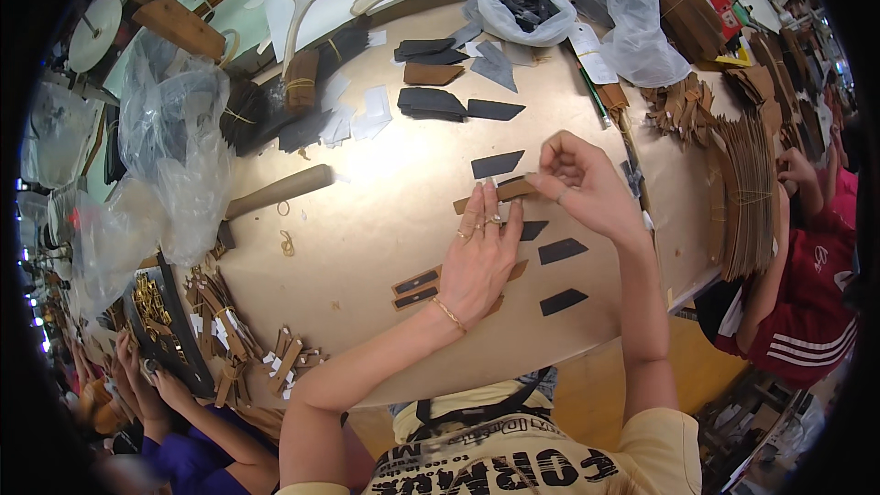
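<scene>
A brown leather-like strip (518,188) lies crosswise on the table in front of me. My left hand (483,266) rests flat with fingers stretched, the fingertips pressing on the strip. At its right end my right hand (591,191) is closed, thumb and fingertips pinching the end. Just beyond lies a slanted black piece (497,165). More black pieces, one partly under the hands (533,230), others to the right (563,251) and nearer me (563,302), lie loose. Left of my wrist are brown strips with black inlays (417,286); further brown ends show from under my left hand.
A hammer (284,192) lies at left, near rubber bands (287,243). Stacked black pieces (431,104) and a plastic bag of black scraps (524,9) stand at the back. Bundled brown strips (744,192) are at right. Co-workers' hands show at left (170,394) and right (797,170).
</scene>
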Demonstrator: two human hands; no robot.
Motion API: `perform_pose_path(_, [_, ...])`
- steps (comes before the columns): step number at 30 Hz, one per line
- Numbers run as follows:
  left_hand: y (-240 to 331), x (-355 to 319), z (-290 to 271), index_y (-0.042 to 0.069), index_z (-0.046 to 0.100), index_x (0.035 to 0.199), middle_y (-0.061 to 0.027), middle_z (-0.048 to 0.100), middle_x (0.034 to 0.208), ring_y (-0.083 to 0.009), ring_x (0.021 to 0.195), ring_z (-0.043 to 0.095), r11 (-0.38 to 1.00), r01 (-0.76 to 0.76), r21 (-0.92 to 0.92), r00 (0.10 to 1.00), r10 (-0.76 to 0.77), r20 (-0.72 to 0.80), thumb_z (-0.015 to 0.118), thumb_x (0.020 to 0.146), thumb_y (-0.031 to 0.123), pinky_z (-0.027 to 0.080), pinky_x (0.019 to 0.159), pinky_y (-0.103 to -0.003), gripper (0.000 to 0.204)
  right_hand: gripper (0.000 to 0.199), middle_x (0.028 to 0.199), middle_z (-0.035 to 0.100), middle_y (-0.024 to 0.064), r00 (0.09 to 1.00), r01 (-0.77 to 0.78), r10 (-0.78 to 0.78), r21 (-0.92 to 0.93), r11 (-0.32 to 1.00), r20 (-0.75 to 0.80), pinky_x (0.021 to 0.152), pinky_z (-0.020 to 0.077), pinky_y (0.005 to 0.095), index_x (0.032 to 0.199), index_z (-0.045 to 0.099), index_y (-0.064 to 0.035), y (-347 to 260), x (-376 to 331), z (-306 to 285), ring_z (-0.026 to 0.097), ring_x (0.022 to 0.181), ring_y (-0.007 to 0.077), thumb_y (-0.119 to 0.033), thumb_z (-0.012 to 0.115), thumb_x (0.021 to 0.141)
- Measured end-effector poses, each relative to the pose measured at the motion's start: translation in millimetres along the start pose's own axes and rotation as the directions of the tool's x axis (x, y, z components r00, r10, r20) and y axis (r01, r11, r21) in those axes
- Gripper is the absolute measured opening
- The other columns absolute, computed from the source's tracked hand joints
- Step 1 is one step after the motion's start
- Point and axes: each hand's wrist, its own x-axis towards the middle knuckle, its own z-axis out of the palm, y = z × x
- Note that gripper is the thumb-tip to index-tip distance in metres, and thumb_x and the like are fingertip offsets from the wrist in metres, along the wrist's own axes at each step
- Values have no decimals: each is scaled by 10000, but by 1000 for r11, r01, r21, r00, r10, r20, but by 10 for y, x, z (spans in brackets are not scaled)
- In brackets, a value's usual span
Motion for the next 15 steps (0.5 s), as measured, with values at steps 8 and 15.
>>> perform_pose_path(8, [-156,42,-139,92,551,1339,-283,467,1447,-362,1402,416,998,-49,-33,991,53,121,532,883,98,143,1210,-563,456,123,759,604,-1,993,-71,45,-257,964,-107,628,450,212,977,668,30,193,-135,-90,515,697,35,-73,668,910])
perform_pose_path(15, [-105,57,-173,85,540,1354,-267,436,1472,-374,1425,368,993,7,-114,999,-2,40,579,917,125,201,1193,-552,441,129,772,629,59,990,-80,29,-382,920,-138,643,482,274,945,663,29,215,-115,-15,558,670,129,-83,701,892])
